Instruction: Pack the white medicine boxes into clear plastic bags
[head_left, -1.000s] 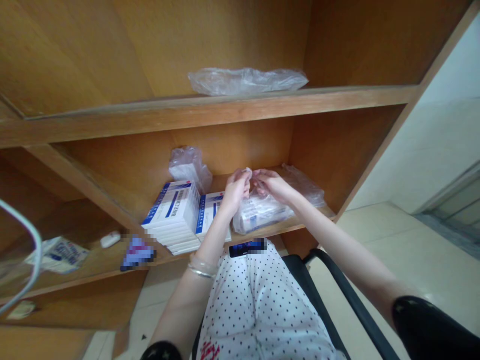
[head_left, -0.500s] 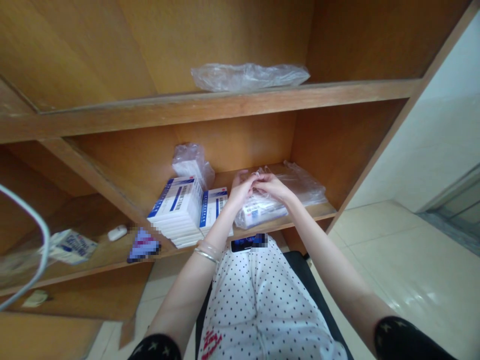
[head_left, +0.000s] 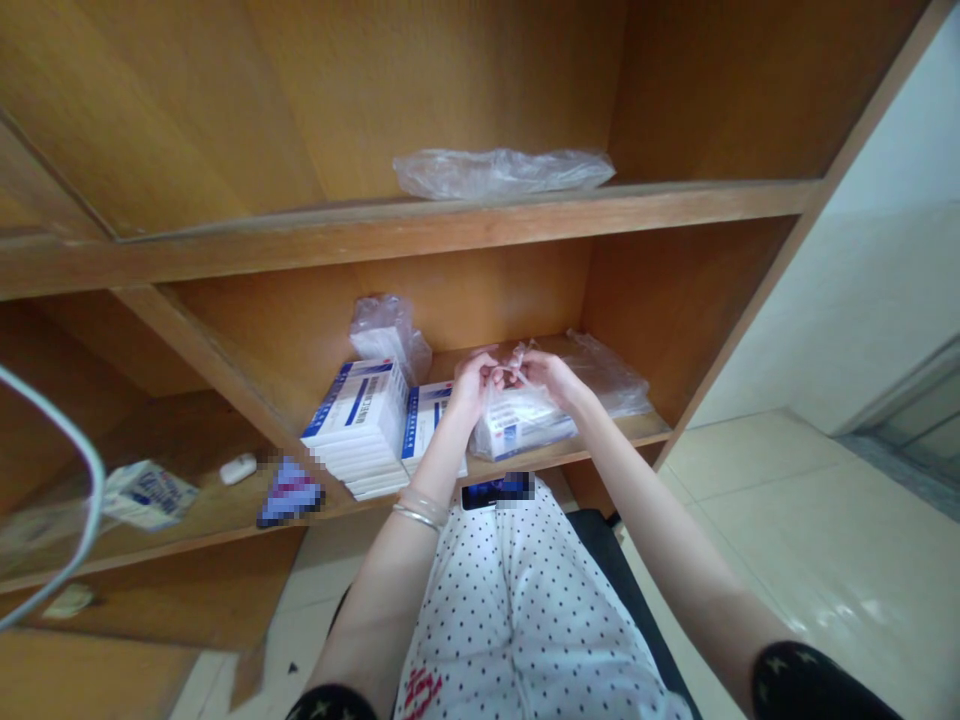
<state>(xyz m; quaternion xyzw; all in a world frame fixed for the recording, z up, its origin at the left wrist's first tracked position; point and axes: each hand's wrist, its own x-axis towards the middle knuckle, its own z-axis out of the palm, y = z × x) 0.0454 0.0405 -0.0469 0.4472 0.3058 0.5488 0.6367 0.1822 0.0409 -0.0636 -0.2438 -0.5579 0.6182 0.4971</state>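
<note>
A clear plastic bag (head_left: pixel 517 428) with white-and-blue boxes inside lies on the lower shelf. Both hands are at its gathered top, close together. My left hand (head_left: pixel 478 380) pinches one side of the twisted plastic, and my right hand (head_left: pixel 553 376) pinches the other side. Between them the plastic looks like a knot or twist. Just left of my left hand stands a short stack of white-and-blue boxes (head_left: pixel 425 420), beside a taller stack of the same kind (head_left: pixel 360 410). More flat clear bags (head_left: pixel 611 375) spread out to the right, beyond my right hand.
A wooden divider (head_left: pixel 225 370) separates the left compartment, which holds a carton (head_left: pixel 150 495) and a small white object (head_left: pixel 238 469). A wrapped bundle (head_left: pixel 386 325) sits behind the stacks. A folded bag (head_left: pixel 502 174) lies on the upper shelf. A phone (head_left: pixel 487 492) rests on my lap.
My hands have moved slightly apart, and the twisted plastic now shows between them. The bag's top is drawn up more tightly over the boxes. The view has shifted a little.
</note>
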